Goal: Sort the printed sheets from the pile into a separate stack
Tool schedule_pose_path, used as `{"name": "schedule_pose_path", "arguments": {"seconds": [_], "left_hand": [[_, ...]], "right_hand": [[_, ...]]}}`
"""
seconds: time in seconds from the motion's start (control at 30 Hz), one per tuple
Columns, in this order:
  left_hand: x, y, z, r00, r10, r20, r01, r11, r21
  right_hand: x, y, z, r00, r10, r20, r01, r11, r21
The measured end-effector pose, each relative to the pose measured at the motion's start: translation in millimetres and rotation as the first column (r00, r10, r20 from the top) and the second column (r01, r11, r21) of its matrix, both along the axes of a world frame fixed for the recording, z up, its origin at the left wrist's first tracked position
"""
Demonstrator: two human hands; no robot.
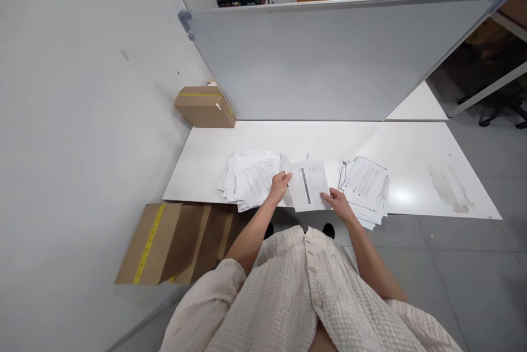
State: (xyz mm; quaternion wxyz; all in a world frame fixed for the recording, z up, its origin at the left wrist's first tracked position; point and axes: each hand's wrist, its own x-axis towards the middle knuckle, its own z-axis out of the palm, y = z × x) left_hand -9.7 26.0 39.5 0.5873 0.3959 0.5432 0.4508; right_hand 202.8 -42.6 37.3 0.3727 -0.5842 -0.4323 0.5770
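Between my hands is a printed sheet of paper (299, 190) with a dark bar and small blocks of text, held over the table's front edge. My left hand (280, 186) pinches its left side, and my right hand (336, 201) grips its lower right side. Whether it is one sheet or several I cannot tell. To the left lies a loose, uneven paper pile (254, 176), close to my left hand. Another fanned paper pile (366, 184) sits just right of my right hand, its lower sheets jutting past the table edge.
A whiteboard (313, 61) stands across the back of the white table (411, 165). One cardboard box (206, 107) rests at the table's back left corner. More cardboard boxes (164, 236) are on the floor at left, beside the wall. A grey stain (450, 190) marks the tabletop's right end.
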Motion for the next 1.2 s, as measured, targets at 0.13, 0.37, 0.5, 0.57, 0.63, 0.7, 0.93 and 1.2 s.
{"name": "schedule_pose_path", "arguments": {"seconds": [0.13, 0.37, 0.5, 0.57, 0.63, 0.7, 0.93, 1.2], "left_hand": [[17, -9, -10.9, 0.999, 0.03, -0.027, -0.031, 0.997, -0.064], [29, -23, -35.6, 0.973, -0.194, -0.125, 0.151, 0.946, -0.288], [28, -22, -48.3, 0.82, -0.346, -0.456, 0.322, 0.937, -0.132], [32, -20, -50.4, 0.724, -0.379, -0.576, 0.413, 0.907, -0.078], [37, -17, -49.9, 0.619, -0.43, -0.657, 0.492, 0.865, -0.101], [41, -14, -48.5, 0.514, -0.481, -0.71, 0.545, 0.823, -0.163], [46, 0, -50.6, 0.298, -0.558, -0.774, 0.621, 0.729, -0.287], [50, 4, -46.6, 0.122, -0.575, -0.809, 0.591, 0.697, -0.406]], "right_hand": [[8, -10, -9.0, 0.96, -0.118, 0.252, 0.112, 0.993, 0.039], [86, -36, -12.4, 0.949, -0.062, 0.31, 0.141, 0.961, -0.239], [106, -54, -21.9, 0.961, -0.089, 0.26, 0.185, 0.91, -0.372], [101, -58, -28.9, 0.968, -0.103, 0.227, 0.188, 0.9, -0.392], [93, -56, -35.1, 0.974, -0.101, 0.204, 0.177, 0.899, -0.4], [85, -53, -39.2, 0.976, -0.091, 0.195, 0.164, 0.901, -0.402], [76, -36, -43.2, 0.975, -0.082, 0.207, 0.158, 0.909, -0.386], [74, -23, -53.2, 0.963, -0.076, 0.26, 0.165, 0.926, -0.341]]}}
